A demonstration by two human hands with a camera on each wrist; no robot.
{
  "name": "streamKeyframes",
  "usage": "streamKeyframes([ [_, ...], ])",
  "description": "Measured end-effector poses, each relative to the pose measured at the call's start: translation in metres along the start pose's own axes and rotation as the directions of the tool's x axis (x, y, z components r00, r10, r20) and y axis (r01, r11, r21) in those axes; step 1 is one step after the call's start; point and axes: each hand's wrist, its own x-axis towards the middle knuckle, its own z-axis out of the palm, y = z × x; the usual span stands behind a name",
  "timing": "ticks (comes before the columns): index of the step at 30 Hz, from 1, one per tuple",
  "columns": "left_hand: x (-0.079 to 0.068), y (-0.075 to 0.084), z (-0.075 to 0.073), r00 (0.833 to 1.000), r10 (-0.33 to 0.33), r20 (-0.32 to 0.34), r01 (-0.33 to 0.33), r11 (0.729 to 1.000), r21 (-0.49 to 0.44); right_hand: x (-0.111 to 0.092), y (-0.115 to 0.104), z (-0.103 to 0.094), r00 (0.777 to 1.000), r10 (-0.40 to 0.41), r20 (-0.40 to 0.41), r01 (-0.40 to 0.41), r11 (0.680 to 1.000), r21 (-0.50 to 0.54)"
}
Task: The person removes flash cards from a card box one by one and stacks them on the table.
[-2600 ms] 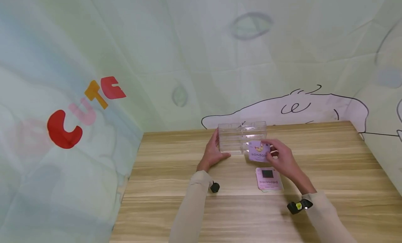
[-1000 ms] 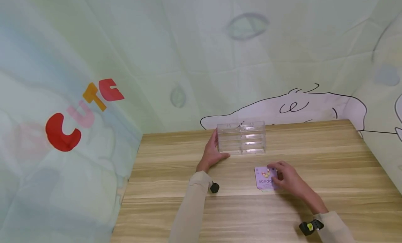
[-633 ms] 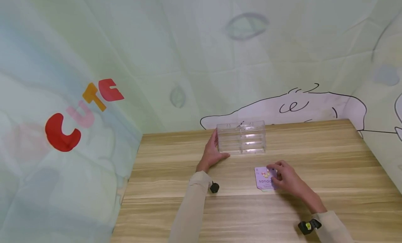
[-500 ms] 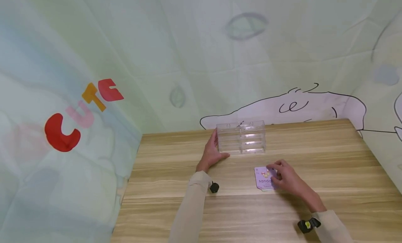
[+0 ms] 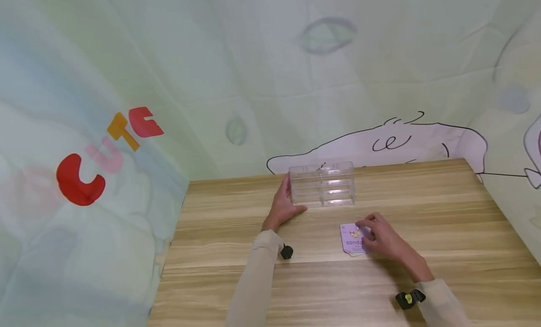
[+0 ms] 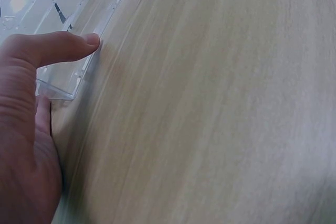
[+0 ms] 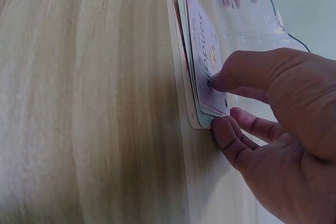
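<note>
A clear plastic box (image 5: 321,186) with rows of compartments stands at the back of the table. My left hand (image 5: 282,206) holds its left end; in the left wrist view the thumb (image 6: 68,46) lies along its front edge. In front of the box, a lilac card (image 5: 351,237) with a picture and the word "sandals" lies on top of a small stack of cards (image 7: 190,77). My right hand (image 5: 382,235) pinches this card at its right side, fingertips on its face and edge. The hand hides part of the card.
The table (image 5: 220,252) has a wood-grain top. Behind it hangs a printed cloth (image 5: 270,82), and another at the left bears coloured letters (image 5: 80,181). A black wrist camera (image 5: 407,299) sits on the right forearm.
My right hand has brought the sandals card from the front of the box down onto the stack, covering the blackboard card. In the last second both hands stay nearly still.
</note>
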Motion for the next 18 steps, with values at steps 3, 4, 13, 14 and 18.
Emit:
streamKeyframes([
  [3,0.0009,-0.0008,-0.0006,1.000,-0.008,0.001,0.008,1.000,0.006,0.0012,0.0022,0.0020,1.000,0.011,-0.007,-0.011,1.000,-0.015],
  [4,0.0012,-0.0013,-0.0008,1.000,-0.010,0.002,0.010,1.000,0.011,0.0017,0.0026,0.0027,1.000,0.013,-0.011,-0.014,1.000,-0.015],
  [13,-0.0006,-0.0031,-0.0032,1.000,-0.004,0.003,0.004,1.000,0.020,0.0033,0.0047,0.0067,0.999,0.015,-0.041,-0.015,1.000,-0.006],
  [14,-0.0011,-0.0031,-0.0034,1.000,-0.003,0.004,0.003,1.000,0.021,0.0027,0.0051,0.0067,0.999,0.006,-0.046,-0.006,1.000,0.004],
  [18,-0.0015,-0.0031,-0.0042,1.000,0.007,0.007,-0.007,1.000,0.020,0.0001,0.0080,0.0068,0.995,-0.043,-0.085,0.046,0.998,0.040],
])
